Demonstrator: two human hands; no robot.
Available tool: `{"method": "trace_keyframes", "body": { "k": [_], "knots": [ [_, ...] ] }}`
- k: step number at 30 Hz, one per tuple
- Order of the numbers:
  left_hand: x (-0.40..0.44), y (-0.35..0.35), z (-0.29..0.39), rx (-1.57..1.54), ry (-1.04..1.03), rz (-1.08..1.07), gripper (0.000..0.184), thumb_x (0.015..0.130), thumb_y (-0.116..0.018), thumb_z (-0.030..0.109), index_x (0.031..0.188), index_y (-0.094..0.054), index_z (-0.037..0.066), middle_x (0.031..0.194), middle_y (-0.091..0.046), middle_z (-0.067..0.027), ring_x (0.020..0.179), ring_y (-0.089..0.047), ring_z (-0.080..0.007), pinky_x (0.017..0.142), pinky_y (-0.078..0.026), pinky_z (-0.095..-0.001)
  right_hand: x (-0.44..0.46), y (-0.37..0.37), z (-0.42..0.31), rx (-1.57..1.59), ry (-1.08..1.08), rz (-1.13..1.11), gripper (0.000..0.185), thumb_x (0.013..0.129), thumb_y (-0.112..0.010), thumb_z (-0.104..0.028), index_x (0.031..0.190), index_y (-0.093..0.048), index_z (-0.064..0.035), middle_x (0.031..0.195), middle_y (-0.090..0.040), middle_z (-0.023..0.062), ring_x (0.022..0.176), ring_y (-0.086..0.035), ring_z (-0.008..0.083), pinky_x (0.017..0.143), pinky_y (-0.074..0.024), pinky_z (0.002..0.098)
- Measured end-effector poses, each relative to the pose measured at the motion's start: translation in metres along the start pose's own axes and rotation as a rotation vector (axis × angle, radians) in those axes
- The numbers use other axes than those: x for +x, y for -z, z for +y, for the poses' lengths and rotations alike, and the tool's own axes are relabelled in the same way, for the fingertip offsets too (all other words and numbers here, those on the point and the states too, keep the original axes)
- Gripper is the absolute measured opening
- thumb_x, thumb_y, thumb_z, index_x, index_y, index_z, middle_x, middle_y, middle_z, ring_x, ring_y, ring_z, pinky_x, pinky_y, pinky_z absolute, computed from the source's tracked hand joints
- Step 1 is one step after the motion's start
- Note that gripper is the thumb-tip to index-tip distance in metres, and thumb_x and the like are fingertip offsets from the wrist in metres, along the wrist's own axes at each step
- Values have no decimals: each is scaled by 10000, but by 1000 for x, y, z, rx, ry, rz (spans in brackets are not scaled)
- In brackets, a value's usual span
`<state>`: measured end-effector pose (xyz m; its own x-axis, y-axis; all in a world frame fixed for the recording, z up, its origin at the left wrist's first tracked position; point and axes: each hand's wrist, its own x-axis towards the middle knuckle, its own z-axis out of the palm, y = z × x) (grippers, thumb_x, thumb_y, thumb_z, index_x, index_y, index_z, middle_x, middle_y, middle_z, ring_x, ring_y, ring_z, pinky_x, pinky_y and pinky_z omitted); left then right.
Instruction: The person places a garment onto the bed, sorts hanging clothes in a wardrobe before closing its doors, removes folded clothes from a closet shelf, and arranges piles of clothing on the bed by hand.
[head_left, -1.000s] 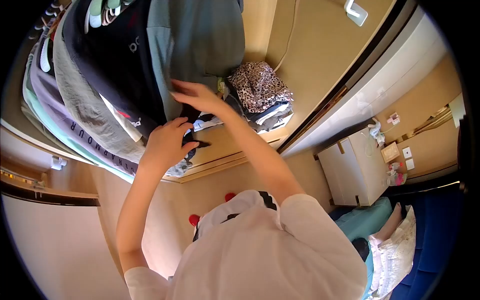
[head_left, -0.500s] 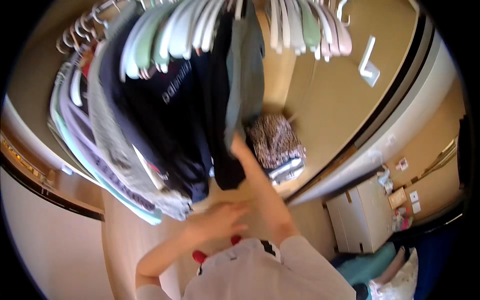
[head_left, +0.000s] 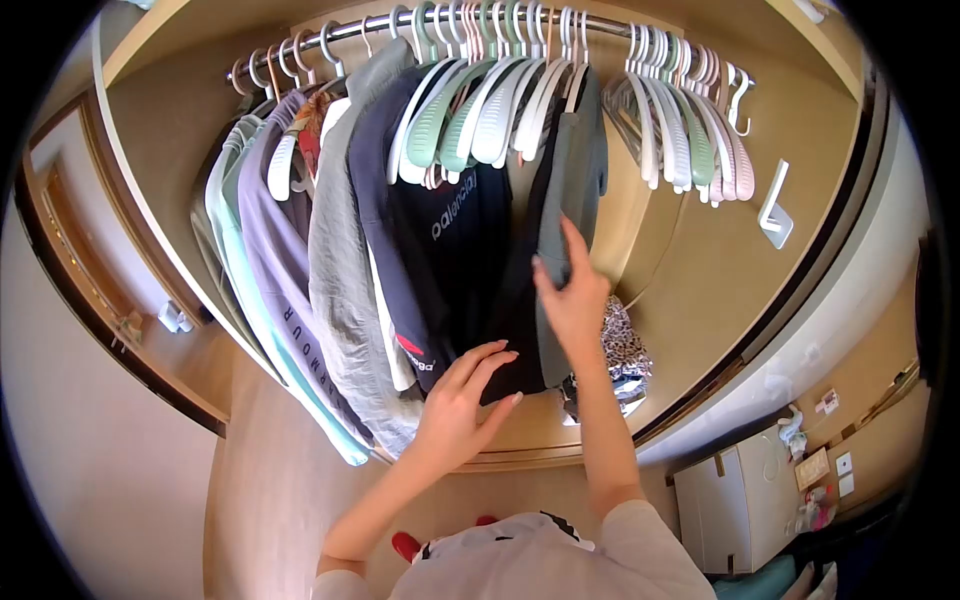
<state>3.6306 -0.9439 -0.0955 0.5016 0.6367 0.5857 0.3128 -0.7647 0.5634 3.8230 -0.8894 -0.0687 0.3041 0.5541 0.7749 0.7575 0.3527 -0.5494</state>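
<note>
My right hand (head_left: 578, 300) lies against a grey garment (head_left: 575, 180) at the right end of the packed clothes, thumb and forefinger spread apart on the fabric; its other fingers are partly hidden. Lower and to the left, my left hand (head_left: 462, 405) is open, its fingers stretched out before the hem of a black garment (head_left: 515, 365). I cannot tell whether it touches the cloth. Left of that hangs a dark sweatshirt (head_left: 455, 250) with pale lettering. Several white and green hangers (head_left: 490, 130) crowd together above it on the metal rail (head_left: 350, 35).
More hangers (head_left: 695, 140) hang at the rail's right end. Grey (head_left: 345, 260), purple (head_left: 270, 220) and mint (head_left: 235, 225) clothes hang at left. A leopard-print item (head_left: 625, 350) rests on the closet floor. A white hook (head_left: 775, 205) is on the side wall; a white cabinet (head_left: 735, 500) stands outside.
My right hand has moved up and outward from between the garments to the grey one's front. My left hand has risen toward the black hem. The view now takes in the whole rail.
</note>
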Motion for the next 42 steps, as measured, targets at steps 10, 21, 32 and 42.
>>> {"method": "trace_keyframes", "body": {
  "k": [10,21,32,42],
  "knots": [
    [-22,-12,3,-148,1,-116,308,837,-663,121,1130,-599,48,1272,-522,-146,1131,-555,-331,937,-462,-368,6,107,64,-174,-99,405,345,832,-642,26,1109,-479,-97,556,-467,39,553,-364,63,491,-322,249],
    [-25,-17,-3,-83,-38,-83,303,848,-666,218,1122,-614,99,1288,-528,-104,1102,-577,-298,893,-489,-356,-2,99,61,-65,-153,253,315,803,-655,-41,1098,-546,-42,786,-667,176,706,-679,258,657,-512,332],
    [2,10,29,447,-176,335,277,776,-700,209,1036,-653,124,1292,-536,-80,1195,-526,-231,1056,-289,-511,-9,95,30,-85,34,294,163,821,-643,-24,978,-676,2,876,-659,160,799,-639,260,748,-500,349],
    [6,24,-30,586,107,520,512,765,-708,198,1211,-510,46,1267,-483,-145,1143,-473,-306,1018,-297,-478,-19,84,-16,48,170,191,132,822,-610,25,941,-662,3,922,-675,113,851,-618,257,801,-477,338]
  ]
}}
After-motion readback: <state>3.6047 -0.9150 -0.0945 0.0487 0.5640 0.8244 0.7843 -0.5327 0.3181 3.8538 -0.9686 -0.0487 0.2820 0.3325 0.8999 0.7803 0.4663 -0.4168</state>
